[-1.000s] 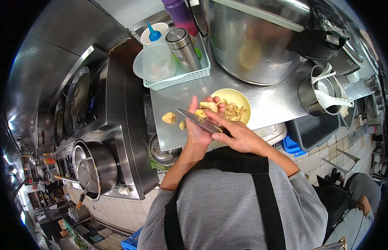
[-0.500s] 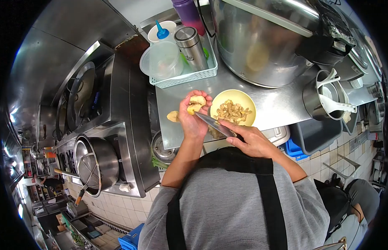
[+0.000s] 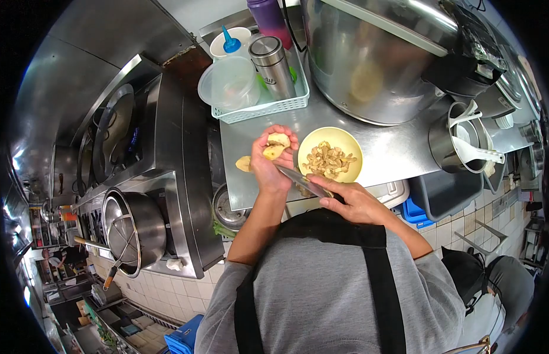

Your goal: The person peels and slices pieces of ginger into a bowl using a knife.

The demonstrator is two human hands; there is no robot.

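Observation:
Pale yellow peeled pieces (image 3: 276, 145), ginger-like, rest in my left hand (image 3: 271, 164), whose fingers curl around them. My right hand (image 3: 352, 201) grips a knife (image 3: 303, 180) by its handle. The blade points up and left, its tip close to my left palm. Just right of my left hand, a yellow bowl (image 3: 357, 154) holds many small brownish-yellow chunks (image 3: 329, 159). Another pale piece (image 3: 244, 163) lies on the steel counter (image 3: 234, 189) left of my left wrist. Something brownish beneath the knife is mostly hidden.
A basket (image 3: 263, 111) with bottles and tubs stands behind my left hand. A large steel pot (image 3: 369, 65) stands behind the bowl. Ladles stand in a steel container (image 3: 442, 141) at right. A pan (image 3: 139, 236) is at left; a seated person (image 3: 510, 283) is at lower right.
The knife and my right hand have shifted slightly down and left, and the blade is turned a little. The pieces in my left hand have tilted slightly.

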